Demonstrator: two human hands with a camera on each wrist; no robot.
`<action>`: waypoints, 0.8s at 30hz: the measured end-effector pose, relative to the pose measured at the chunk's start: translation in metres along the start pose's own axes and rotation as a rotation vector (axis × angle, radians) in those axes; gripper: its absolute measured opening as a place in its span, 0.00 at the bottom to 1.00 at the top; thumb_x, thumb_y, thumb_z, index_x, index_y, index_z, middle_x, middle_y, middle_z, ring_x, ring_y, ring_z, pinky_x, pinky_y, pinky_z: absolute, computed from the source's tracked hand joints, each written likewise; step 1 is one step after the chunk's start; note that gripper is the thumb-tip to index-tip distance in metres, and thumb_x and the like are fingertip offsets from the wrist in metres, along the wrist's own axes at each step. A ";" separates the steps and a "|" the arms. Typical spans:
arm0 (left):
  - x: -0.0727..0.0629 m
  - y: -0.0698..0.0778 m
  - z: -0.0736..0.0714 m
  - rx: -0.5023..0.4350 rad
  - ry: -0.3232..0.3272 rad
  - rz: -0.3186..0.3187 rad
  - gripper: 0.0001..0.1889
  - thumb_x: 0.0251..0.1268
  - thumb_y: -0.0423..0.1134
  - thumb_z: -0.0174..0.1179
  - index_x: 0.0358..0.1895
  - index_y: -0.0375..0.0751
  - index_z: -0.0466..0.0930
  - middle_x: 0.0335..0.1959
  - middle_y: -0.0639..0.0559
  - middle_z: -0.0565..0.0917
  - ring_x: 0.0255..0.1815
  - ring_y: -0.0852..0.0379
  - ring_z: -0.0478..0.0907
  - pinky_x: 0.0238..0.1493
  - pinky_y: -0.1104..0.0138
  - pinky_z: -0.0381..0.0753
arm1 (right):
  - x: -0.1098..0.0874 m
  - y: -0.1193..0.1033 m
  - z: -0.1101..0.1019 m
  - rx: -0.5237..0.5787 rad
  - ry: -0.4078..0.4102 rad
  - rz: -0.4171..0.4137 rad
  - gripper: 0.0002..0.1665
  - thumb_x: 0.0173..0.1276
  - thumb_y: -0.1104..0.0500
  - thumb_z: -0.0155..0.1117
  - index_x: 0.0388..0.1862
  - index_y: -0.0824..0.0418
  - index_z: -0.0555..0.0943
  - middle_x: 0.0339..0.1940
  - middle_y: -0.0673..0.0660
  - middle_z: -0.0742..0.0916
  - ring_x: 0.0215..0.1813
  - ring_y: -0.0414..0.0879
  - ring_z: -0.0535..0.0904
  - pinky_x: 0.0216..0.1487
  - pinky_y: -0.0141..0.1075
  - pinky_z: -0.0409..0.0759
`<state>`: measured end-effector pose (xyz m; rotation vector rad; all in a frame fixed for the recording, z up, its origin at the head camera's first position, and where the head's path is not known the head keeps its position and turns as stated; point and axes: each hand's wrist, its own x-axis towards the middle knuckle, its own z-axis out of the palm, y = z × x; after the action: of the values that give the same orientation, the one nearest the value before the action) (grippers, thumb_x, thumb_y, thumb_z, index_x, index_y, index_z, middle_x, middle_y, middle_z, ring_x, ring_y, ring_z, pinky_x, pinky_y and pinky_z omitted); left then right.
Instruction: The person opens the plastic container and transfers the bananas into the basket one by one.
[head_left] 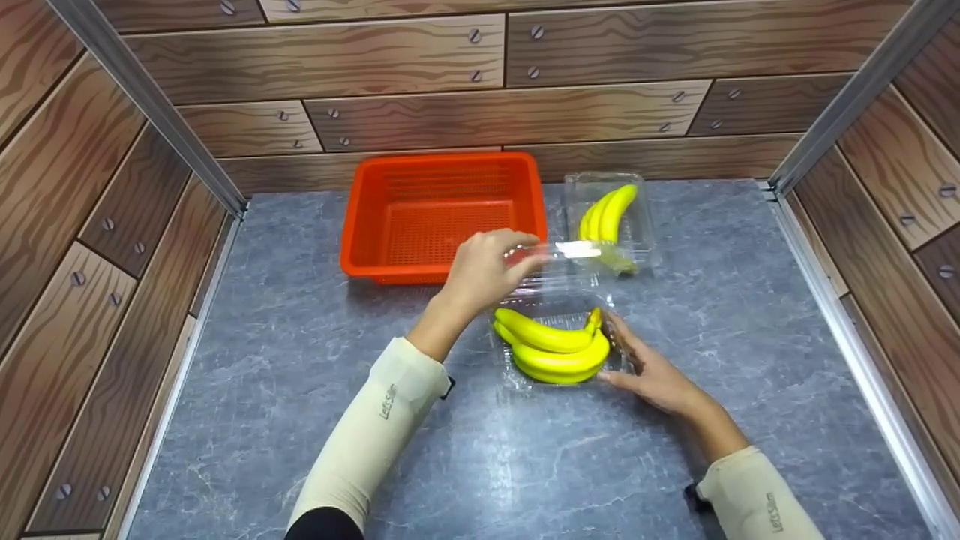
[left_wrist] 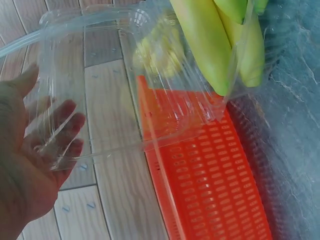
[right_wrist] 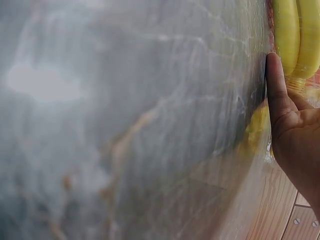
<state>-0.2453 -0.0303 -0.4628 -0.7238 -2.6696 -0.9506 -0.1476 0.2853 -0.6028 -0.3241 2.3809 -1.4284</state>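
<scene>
A bunch of yellow bananas lies in the base of a clear plastic clamshell box on the grey surface. Its clear lid is raised at the far side, its edge pinched between thumb and fingers of my left hand. In the left wrist view the left fingers show through the plastic. At the box's right end my right hand rests against the side, thumb near the front corner and fingers farther back. The right wrist view shows its thumb straight beside the bananas; the other fingers are mostly hidden.
An orange-red perforated basket stands at the back, left of centre. Right of it, a second clear box holds another banana bunch. Wood-patterned walls enclose the marbled grey surface at back and sides.
</scene>
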 end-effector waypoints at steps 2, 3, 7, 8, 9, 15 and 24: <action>0.001 -0.003 0.002 -0.001 0.050 -0.003 0.20 0.71 0.57 0.69 0.55 0.49 0.93 0.51 0.53 0.94 0.47 0.52 0.90 0.51 0.55 0.85 | 0.000 0.000 0.000 0.005 0.001 0.003 0.61 0.73 0.48 0.73 0.91 0.41 0.43 0.92 0.60 0.50 0.91 0.67 0.45 0.86 0.69 0.46; 0.001 -0.004 0.003 -0.001 0.071 -0.007 0.20 0.72 0.57 0.69 0.55 0.48 0.93 0.51 0.53 0.94 0.49 0.52 0.90 0.53 0.54 0.84 | 0.000 0.000 0.000 0.008 0.002 0.003 0.61 0.73 0.48 0.73 0.91 0.40 0.43 0.92 0.60 0.50 0.91 0.67 0.45 0.86 0.69 0.46; 0.002 -0.007 0.006 -0.015 0.137 -0.043 0.19 0.73 0.55 0.68 0.55 0.47 0.92 0.52 0.51 0.94 0.55 0.50 0.88 0.57 0.54 0.81 | -0.001 0.001 0.000 0.007 0.007 0.008 0.61 0.73 0.47 0.74 0.91 0.36 0.44 0.92 0.59 0.51 0.91 0.68 0.45 0.86 0.70 0.46; 0.002 -0.007 0.007 -0.021 0.154 -0.049 0.19 0.73 0.55 0.68 0.56 0.47 0.92 0.52 0.51 0.93 0.56 0.50 0.88 0.58 0.54 0.80 | -0.002 0.002 0.000 0.006 0.007 0.006 0.62 0.72 0.47 0.74 0.91 0.36 0.44 0.92 0.59 0.50 0.91 0.68 0.45 0.86 0.70 0.45; 0.002 -0.008 0.008 -0.029 0.171 -0.056 0.19 0.73 0.54 0.68 0.56 0.47 0.92 0.53 0.51 0.93 0.57 0.50 0.87 0.59 0.54 0.79 | -0.002 0.002 0.000 0.002 0.007 0.005 0.62 0.72 0.47 0.75 0.91 0.36 0.44 0.92 0.59 0.50 0.91 0.69 0.45 0.86 0.70 0.46; 0.001 -0.012 0.010 -0.087 0.241 -0.086 0.18 0.74 0.50 0.69 0.59 0.45 0.89 0.56 0.48 0.91 0.58 0.47 0.85 0.60 0.52 0.78 | -0.004 0.004 0.000 -0.031 0.013 0.015 0.62 0.73 0.46 0.74 0.91 0.38 0.43 0.92 0.62 0.52 0.90 0.71 0.48 0.84 0.71 0.49; -0.005 -0.014 0.012 -0.135 0.226 -0.077 0.19 0.74 0.49 0.68 0.60 0.44 0.88 0.57 0.47 0.90 0.59 0.46 0.84 0.60 0.52 0.78 | -0.004 0.002 0.001 -0.033 0.000 0.024 0.61 0.74 0.44 0.72 0.91 0.35 0.41 0.92 0.62 0.50 0.90 0.71 0.48 0.84 0.71 0.49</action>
<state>-0.2489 -0.0338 -0.4812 -0.5081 -2.4699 -1.1668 -0.1442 0.2871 -0.6041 -0.3028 2.4029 -1.3793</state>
